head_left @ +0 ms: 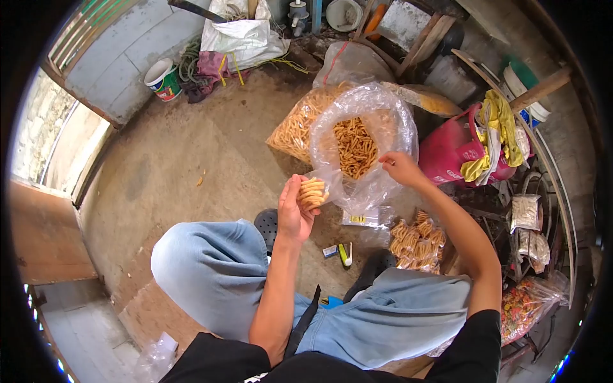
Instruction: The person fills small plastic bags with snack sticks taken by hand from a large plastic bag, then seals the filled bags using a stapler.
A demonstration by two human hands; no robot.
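Beside the pink cylinder (446,152), bag (403,118) of sticks (355,148), filled packet (313,193) in your left hand (294,209), grip of right hand (400,168) unclear.

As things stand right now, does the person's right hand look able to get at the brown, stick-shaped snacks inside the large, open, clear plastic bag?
Probably yes: the right hand is at the edge of the clear plastic bag, whose mouth gapes open, and nothing seems to cover the brown snacks inside.
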